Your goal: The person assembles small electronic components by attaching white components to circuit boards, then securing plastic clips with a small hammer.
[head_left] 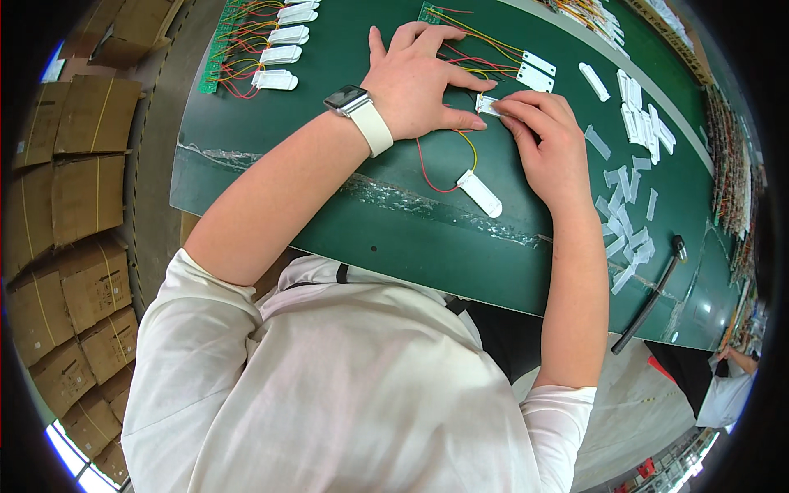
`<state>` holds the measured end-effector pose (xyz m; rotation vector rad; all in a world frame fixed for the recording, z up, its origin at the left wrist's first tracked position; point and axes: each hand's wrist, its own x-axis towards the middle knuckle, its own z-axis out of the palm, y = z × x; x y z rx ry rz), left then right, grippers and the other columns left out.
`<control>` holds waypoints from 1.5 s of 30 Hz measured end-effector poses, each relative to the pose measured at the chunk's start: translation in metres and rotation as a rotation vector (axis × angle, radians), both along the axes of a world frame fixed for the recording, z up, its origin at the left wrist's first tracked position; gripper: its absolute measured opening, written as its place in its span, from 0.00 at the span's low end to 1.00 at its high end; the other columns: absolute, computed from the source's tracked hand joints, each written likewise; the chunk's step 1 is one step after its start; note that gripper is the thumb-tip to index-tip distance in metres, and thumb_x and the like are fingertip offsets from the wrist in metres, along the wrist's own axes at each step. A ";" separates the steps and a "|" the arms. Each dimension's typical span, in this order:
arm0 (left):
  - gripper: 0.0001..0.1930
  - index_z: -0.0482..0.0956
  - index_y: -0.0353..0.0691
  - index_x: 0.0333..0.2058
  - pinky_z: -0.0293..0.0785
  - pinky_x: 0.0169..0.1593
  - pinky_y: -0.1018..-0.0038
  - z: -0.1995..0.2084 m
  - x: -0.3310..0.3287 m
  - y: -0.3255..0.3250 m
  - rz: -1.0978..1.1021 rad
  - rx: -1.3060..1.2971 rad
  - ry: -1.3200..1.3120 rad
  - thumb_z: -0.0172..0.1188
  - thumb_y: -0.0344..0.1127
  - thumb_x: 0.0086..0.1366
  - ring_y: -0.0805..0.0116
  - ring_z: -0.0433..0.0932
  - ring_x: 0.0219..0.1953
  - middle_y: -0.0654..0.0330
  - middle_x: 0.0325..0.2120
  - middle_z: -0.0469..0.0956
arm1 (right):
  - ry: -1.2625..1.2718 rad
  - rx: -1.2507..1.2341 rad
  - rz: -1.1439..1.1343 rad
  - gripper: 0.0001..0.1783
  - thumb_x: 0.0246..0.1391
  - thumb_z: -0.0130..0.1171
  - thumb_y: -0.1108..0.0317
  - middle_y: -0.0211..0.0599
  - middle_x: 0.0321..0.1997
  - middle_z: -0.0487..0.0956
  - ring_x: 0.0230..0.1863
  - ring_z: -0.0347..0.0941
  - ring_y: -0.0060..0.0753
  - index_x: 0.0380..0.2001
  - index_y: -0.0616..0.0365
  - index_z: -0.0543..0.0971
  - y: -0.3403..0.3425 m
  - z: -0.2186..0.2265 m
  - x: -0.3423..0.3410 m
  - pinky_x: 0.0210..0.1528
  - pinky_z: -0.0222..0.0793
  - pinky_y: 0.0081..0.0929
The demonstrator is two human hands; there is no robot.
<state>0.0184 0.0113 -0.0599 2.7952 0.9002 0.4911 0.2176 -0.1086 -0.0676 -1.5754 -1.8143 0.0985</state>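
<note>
My right hand (546, 135) is closed, thumb and fingers pinching the end of a small white plastic piece (486, 105) with wires at its other end. My left hand (413, 80), wearing a watch (348, 100), lies spread over the wires, its thumb and index finger on either side of that piece. Beyond the fingers, two white plastic pieces (536, 77) with red and yellow wires lie side by side. Nearer my body, another white plastic piece (480, 194) hangs off red and yellow wires. Part of a green circuit board (429, 11) shows past my left fingertips; the hand hides the rest.
At the far left, a green circuit board (215, 51) carries several wired white pieces (281, 54). Loose white covers (633, 107) and translucent strips (626, 222) lie to the right. A black-handled tool (649, 308) rests by the table edge. Cardboard boxes (94, 115) are stacked left.
</note>
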 end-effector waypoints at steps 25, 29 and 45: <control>0.33 0.78 0.73 0.63 0.37 0.70 0.21 0.035 -0.001 0.003 -0.072 -0.091 0.237 0.65 0.68 0.59 0.34 0.41 0.78 0.54 0.77 0.53 | -0.353 0.123 0.018 0.19 0.44 0.66 0.76 0.21 0.40 0.83 0.41 0.78 0.32 0.40 0.43 0.89 -0.004 0.007 -0.009 0.42 0.78 0.31; 0.33 0.77 0.73 0.64 0.37 0.70 0.21 0.031 0.003 0.010 -0.036 -0.115 0.377 0.65 0.68 0.59 0.34 0.42 0.78 0.54 0.77 0.53 | -0.433 0.159 0.035 0.19 0.43 0.65 0.76 0.21 0.40 0.83 0.40 0.79 0.31 0.40 0.44 0.89 -0.004 0.008 -0.012 0.39 0.79 0.29; 0.35 0.76 0.73 0.65 0.35 0.70 0.22 0.036 0.001 0.014 -0.109 -0.186 0.326 0.64 0.69 0.59 0.34 0.41 0.78 0.53 0.77 0.53 | -0.525 0.165 0.015 0.20 0.43 0.64 0.75 0.19 0.41 0.83 0.41 0.80 0.28 0.41 0.44 0.89 -0.006 0.008 -0.010 0.38 0.79 0.27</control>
